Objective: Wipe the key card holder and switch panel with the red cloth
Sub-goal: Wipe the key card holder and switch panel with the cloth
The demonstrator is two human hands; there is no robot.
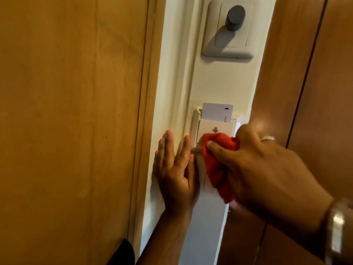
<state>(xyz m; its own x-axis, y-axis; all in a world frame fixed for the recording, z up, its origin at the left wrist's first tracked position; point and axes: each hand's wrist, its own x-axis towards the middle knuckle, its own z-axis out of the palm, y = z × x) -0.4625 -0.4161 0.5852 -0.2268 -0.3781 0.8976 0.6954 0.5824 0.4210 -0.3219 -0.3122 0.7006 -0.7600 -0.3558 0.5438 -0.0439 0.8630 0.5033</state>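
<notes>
A white key card holder (205, 126) is fixed to a narrow white wall strip, with a white card (216, 111) standing in its slot. My right hand (263, 169) grips a bunched red cloth (217, 161) and presses it against the holder's lower front, covering that part. My left hand (175, 169) lies flat on the wall just left of the holder, fingers spread and pointing up. Higher on the strip sits the white switch panel (232, 29) with a dark round knob (235, 18).
A wooden door or panel (72, 111) fills the left side, with its frame edge next to my left hand. Brown wooden panelling (315, 83) borders the white strip (217, 79) on the right. A ring and a wrist bangle show on my right hand.
</notes>
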